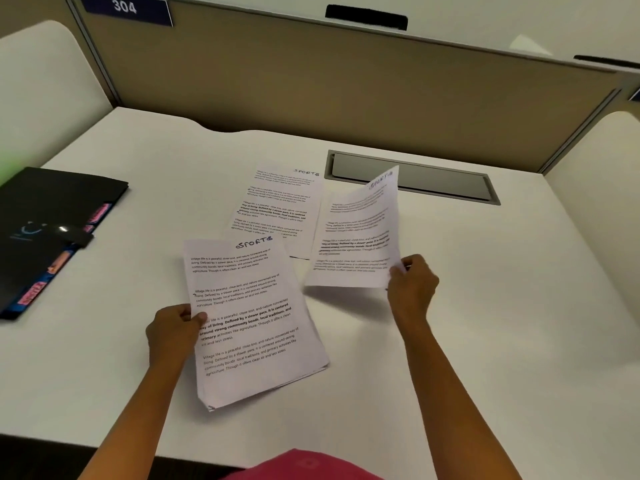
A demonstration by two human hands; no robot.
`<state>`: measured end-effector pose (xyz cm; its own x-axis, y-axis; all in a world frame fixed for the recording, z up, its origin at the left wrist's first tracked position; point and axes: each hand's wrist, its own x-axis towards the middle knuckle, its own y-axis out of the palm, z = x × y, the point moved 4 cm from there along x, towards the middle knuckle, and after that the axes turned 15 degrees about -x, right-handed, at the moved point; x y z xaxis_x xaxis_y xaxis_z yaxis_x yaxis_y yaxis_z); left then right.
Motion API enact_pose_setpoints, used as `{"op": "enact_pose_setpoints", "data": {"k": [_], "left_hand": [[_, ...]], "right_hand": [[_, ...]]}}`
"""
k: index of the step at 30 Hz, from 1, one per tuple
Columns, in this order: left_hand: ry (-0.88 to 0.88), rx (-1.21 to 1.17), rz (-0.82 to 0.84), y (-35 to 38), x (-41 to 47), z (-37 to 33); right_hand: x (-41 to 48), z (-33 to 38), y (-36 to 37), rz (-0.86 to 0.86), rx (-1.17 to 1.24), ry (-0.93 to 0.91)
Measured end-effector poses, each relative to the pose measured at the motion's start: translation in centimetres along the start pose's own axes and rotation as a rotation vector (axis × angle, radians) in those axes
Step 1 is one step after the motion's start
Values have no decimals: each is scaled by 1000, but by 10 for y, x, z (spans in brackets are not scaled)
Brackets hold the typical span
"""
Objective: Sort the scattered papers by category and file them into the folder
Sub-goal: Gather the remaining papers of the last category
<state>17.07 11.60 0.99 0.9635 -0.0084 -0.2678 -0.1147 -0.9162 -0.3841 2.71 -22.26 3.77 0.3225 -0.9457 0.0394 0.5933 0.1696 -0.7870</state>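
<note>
My left hand grips the left edge of a stack of printed papers, its top sheet headed "SPORTS" in handwriting. My right hand pinches the lower right corner of a single "SPORTS" sheet, lifted and curled above the desk. Another "SPORTS" sheet lies flat on the desk between and behind them. A black folder with pink and orange tabs along its right edge lies shut at the far left, apart from both hands.
The white desk is closed in by a tan partition at the back and cream side panels. A grey cable hatch is set into the desktop behind the lifted sheet. A pink garment shows at the bottom edge.
</note>
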Motion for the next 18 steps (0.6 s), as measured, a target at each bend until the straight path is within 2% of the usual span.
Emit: {"op": "enact_pose_setpoints", "data": {"k": [3,5,7,10,13,18], "left_hand": [[-21,8,27,-3,5,7],[-44,6,37,-4,8,12],[-53,-8,29,-4,9,14],[-36,-25,11,-2,8,17],[-67,-55,32,0,6,21],[-249,-233,88,3,7,23]], "right_hand": [[-10,17,-36,-104,68,-104],[-20,25,-53,-98,117,-135],[-29,24,-51,3,184,-108],[-52,15,-19,248,260,-27],[-85,4,13,447,227,-1],[-114,-11,44,587,136,31]]}}
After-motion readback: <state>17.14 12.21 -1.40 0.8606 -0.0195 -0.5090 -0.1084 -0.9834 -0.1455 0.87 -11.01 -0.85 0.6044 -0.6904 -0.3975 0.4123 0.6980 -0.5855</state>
